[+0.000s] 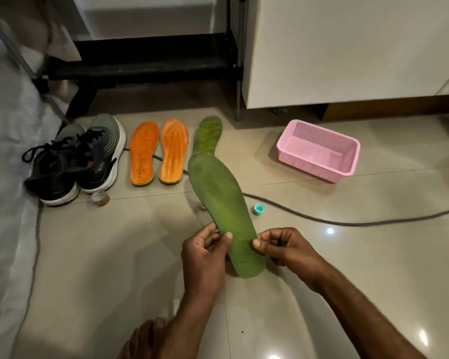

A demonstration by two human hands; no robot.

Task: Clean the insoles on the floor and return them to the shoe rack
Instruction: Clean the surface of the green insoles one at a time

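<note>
Person holds a green insole (222,203) up over the floor (347,268) w/ both hands, near its heel end; toe end points away, toward the rack. Left hand (204,257) grips the insole's left edge, thumb on top, fingers curled under. Right hand (283,248) pinches the right edge btwn thumb and curled fingers. Insole's top face looks dull, w/ darker smudges. Second green insole (208,134) lies flat on the floor just behind it, partly hidden by the held one. Two orange insoles (158,151) lie side by side to its left, close but not touching as far as can be seen. Pair of dark sneakers (83,159) sits left of those, laces loose. Black shoe rack (151,60) stands at the back, against the wall. Pink basket (318,150) sits to the right on the floor, well apart from the insoles. Small teal cap (259,209) lies just right of the held insole; grey cable (347,221) runs across the floor behind it. Small jar (100,198) stands by the sneakers' heels.
</note>
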